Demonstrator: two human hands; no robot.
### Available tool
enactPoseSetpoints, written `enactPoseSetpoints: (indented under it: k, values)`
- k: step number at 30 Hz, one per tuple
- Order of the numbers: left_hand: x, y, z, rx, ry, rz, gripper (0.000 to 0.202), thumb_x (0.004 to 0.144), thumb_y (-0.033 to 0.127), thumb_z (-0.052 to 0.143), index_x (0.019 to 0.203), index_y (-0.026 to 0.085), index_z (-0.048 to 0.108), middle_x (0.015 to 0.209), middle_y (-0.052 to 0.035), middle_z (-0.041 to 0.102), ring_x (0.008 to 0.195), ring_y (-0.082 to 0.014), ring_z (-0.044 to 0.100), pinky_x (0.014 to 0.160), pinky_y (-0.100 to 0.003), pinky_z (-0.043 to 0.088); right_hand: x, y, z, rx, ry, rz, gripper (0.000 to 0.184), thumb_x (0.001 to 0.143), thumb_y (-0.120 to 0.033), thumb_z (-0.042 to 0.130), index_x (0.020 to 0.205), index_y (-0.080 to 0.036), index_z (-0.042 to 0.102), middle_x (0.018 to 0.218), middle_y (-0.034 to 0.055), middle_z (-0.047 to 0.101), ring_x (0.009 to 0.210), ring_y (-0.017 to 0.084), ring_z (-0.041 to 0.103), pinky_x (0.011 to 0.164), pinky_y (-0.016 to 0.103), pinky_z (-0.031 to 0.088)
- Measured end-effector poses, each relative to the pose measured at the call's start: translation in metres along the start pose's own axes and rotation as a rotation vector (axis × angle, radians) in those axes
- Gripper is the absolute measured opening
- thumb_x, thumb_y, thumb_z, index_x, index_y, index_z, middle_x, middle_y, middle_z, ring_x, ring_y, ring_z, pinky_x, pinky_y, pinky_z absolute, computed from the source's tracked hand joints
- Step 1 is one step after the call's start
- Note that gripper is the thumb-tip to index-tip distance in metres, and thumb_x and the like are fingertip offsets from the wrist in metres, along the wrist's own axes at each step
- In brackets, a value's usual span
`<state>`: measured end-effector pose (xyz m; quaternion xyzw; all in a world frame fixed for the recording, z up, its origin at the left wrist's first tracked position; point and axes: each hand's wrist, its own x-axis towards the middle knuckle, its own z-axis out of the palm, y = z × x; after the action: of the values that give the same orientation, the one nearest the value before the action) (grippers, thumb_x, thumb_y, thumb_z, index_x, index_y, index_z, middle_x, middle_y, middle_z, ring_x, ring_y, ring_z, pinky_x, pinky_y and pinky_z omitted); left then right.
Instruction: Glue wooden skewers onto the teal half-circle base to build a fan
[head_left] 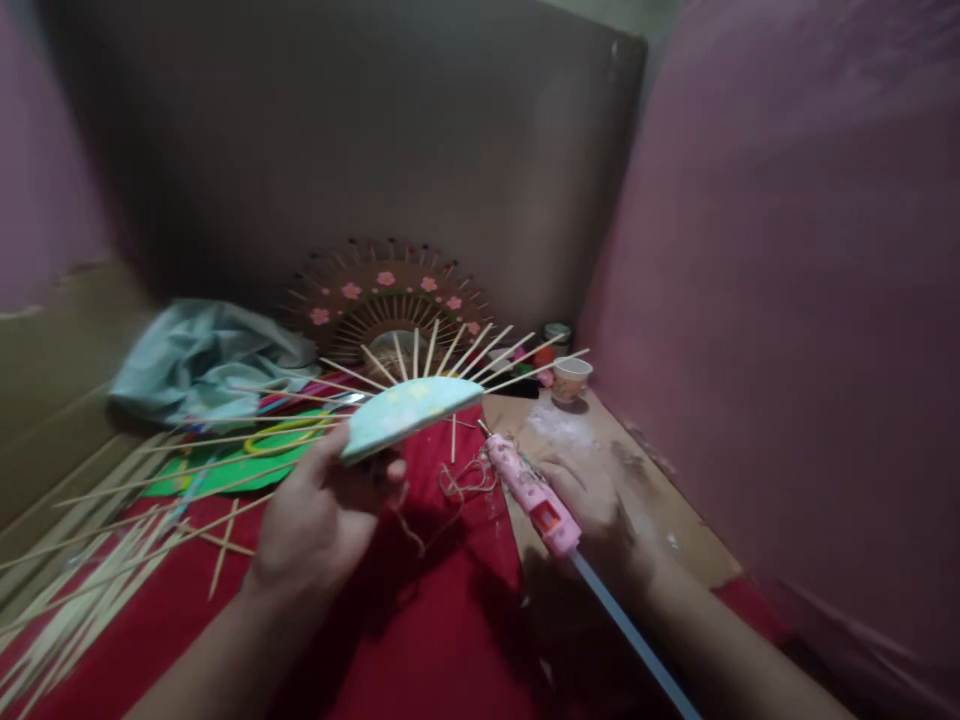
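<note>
My left hand (322, 515) is closed on a light green half-disc (409, 410) with several thin wooden sticks fanning out of its top edge. It holds the piece tilted above a red cloth (420, 620). My right hand (600, 515) grips a pink glue gun (529, 490), its nozzle pointing up-left toward the half-disc and a glue stick trailing back along my forearm. Tangled string lies on the cloth between the two hands.
A brown stick fan with pink flowers (386, 300) leans against the dark back board. A small cup (571, 378) stands at the back right. A pale crumpled cloth (202, 360), green paper (247, 465) and loose bamboo sticks (90, 570) lie to the left. A pink wall (787, 300) closes in the right.
</note>
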<state>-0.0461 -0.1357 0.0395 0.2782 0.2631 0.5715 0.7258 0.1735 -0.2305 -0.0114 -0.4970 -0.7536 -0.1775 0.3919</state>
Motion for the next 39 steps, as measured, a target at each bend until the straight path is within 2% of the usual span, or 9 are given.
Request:
enactPoseSetpoints:
  k: [5, 12, 17, 20, 22, 25, 29, 34, 39]
  values:
    - [-0.001, 0.004, 0.002, 0.011, -0.013, 0.067, 0.025, 0.089, 0.016, 0.039, 0.085, 0.012, 0.064, 0.079, -0.0062, 0.067, 0.055, -0.0144, 0.059, 0.043, -0.024, 0.051, -0.027, 0.040, -0.032, -0.368, -0.075, 0.152, 0.025, 0.083, -0.028, 0.048, 0.094, -0.011, 0.062, 0.083, 0.0141, 0.062, 0.078, 0.027, 0.059, 0.073, 0.041, 0.048]
    - [-0.002, -0.002, 0.001, 0.010, -0.077, -0.009, 0.023, 0.089, 0.015, 0.040, 0.087, 0.013, 0.063, 0.071, -0.0062, 0.066, 0.050, -0.0147, 0.058, 0.043, -0.024, 0.050, -0.038, 0.084, -0.053, -0.473, -0.560, 0.609, 0.039, 0.079, -0.029, 0.049, 0.113, -0.011, 0.057, 0.110, 0.0185, 0.057, 0.085, 0.028, 0.059, 0.068, 0.037, 0.042]
    - [-0.002, -0.005, -0.002, 0.015, -0.077, -0.028, 0.024, 0.089, 0.018, 0.041, 0.083, 0.011, 0.063, 0.064, -0.0068, 0.064, 0.047, -0.0149, 0.057, 0.041, -0.024, 0.048, -0.027, 0.091, -0.060, -0.387, -0.651, 0.605, 0.037, 0.071, -0.016, 0.052, 0.106, -0.013, 0.061, 0.101, 0.0168, 0.059, 0.085, 0.026, 0.056, 0.069, 0.036, 0.041]
    - [-0.004, -0.003, -0.002, -0.013, -0.095, -0.047, 0.025, 0.089, 0.020, 0.041, 0.085, 0.010, 0.064, 0.064, -0.0076, 0.064, 0.047, -0.0148, 0.057, 0.042, -0.024, 0.048, -0.010, 0.071, -0.059, -0.409, -0.549, 0.528, 0.034, 0.071, -0.019, 0.055, 0.102, -0.011, 0.064, 0.103, 0.0208, 0.058, 0.087, 0.032, 0.054, 0.074, 0.045, 0.042]
    - [-0.006, -0.001, 0.000, -0.029, -0.106, -0.069, 0.027, 0.089, 0.021, 0.041, 0.085, 0.010, 0.065, 0.064, -0.0086, 0.065, 0.046, -0.0147, 0.056, 0.042, -0.024, 0.047, 0.005, 0.045, -0.050, -0.170, -0.404, 0.501, 0.028, 0.075, -0.021, 0.052, 0.099, -0.012, 0.064, 0.105, 0.0196, 0.060, 0.091, 0.030, 0.056, 0.077, 0.046, 0.043]
    - [-0.011, 0.000, 0.002, -0.031, -0.133, -0.109, 0.029, 0.089, 0.022, 0.041, 0.083, 0.010, 0.066, 0.064, -0.0099, 0.065, 0.045, -0.0149, 0.056, 0.041, -0.024, 0.046, 0.029, 0.004, -0.024, 0.591, -0.349, 0.548, 0.032, 0.079, -0.031, 0.057, 0.109, -0.019, 0.061, 0.098, 0.0110, 0.065, 0.085, 0.022, 0.061, 0.074, 0.040, 0.049]
    - [-0.016, -0.003, 0.002, -0.043, -0.178, -0.132, 0.027, 0.086, 0.022, 0.046, 0.080, 0.008, 0.069, 0.065, -0.0098, 0.066, 0.048, -0.0156, 0.057, 0.043, -0.025, 0.047, 0.050, -0.021, 0.007, 1.284, -0.094, 0.686, 0.034, 0.072, -0.027, 0.070, 0.104, -0.020, 0.062, 0.091, 0.0049, 0.069, 0.082, 0.018, 0.064, 0.078, 0.035, 0.051]
    - [-0.015, -0.007, -0.002, 0.011, -0.256, -0.128, 0.023, 0.082, 0.024, 0.053, 0.079, 0.009, 0.069, 0.063, -0.0080, 0.065, 0.048, -0.0146, 0.056, 0.046, -0.025, 0.048, 0.061, -0.022, 0.012, 1.666, 0.071, 0.723, 0.030, 0.075, -0.037, 0.067, 0.095, -0.015, 0.067, 0.085, 0.0074, 0.070, 0.075, 0.019, 0.065, 0.073, 0.035, 0.053]
    - [-0.011, -0.008, -0.006, 0.119, -0.301, -0.183, 0.026, 0.080, 0.036, 0.062, 0.082, 0.010, 0.067, 0.058, -0.0041, 0.059, 0.045, -0.0112, 0.049, 0.043, -0.022, 0.042, 0.068, -0.019, 0.011, 1.676, 0.157, 0.948, 0.019, 0.071, -0.026, 0.065, 0.085, -0.013, 0.069, 0.079, 0.0072, 0.070, 0.068, 0.018, 0.064, 0.063, 0.031, 0.054]
